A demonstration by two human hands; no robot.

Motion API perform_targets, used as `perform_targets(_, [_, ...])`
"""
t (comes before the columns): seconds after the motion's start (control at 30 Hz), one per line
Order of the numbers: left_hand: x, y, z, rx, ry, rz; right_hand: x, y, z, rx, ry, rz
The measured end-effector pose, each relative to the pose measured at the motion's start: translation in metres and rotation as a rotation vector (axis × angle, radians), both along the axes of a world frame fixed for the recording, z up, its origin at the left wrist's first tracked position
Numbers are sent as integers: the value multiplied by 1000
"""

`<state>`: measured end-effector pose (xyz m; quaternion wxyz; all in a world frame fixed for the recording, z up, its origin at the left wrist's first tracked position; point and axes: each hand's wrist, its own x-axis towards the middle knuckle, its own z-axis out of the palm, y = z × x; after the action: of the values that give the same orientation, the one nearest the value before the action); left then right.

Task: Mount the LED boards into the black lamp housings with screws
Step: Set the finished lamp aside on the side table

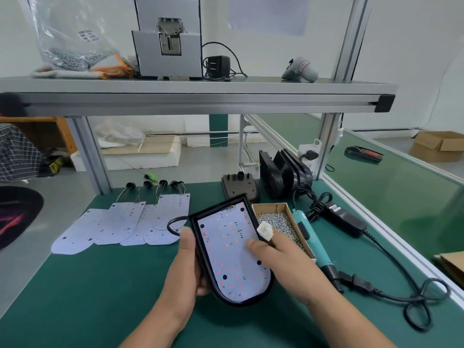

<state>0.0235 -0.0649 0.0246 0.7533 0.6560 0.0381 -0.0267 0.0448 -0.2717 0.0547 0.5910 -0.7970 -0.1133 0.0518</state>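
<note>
While the left hand (187,262) grips the left edge of a black lamp housing (200,249), thumb on the rim and fingers curled underneath, the housing sits tilted above the green table (100,285). A white LED board (233,249) with red and orange dots lies inside it, filling the tray. The right hand (278,262) rests on the board's right side, fingertips (252,246) pressed flat on the surface; a white connector (265,231) pokes up between the fingers, seemingly pinched there, with a black cable (173,223) looping out past the housing's upper left corner.

Just right of the housing: an open cardboard box of screws (278,219), partly behind the right hand. Beside the box lies a teal electric screwdriver (313,244), its black cord (401,292) trailing right.

To the left, spare LED boards (113,224) are fanned out flat, overlapping, wires at their far ends. Further back stand more black housings (283,172), upright on edge in a row, with one lying flat (238,188) next to them.
</note>
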Motion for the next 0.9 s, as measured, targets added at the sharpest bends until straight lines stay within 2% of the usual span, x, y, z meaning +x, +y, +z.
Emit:
perform_targets(0.13, [9, 4, -5, -90, 19, 41, 4, -6, 0, 294, 133, -32])
perform_targets(0.3, [14, 9, -16, 79, 44, 8, 13, -29, 17, 558, 137, -135])
perform_targets(0.6, [21, 13, -22, 200, 82, -35, 6, -119, 52, 742, 24, -346])
perform_targets(0.77, [19, 5, -15, 168, 91, -81, -6, -190, 58, 774, -74, -445])
perform_targets(0.9, [17, 2, -12, 171, 75, -93, -18, -259, 53, 771, -107, -626])
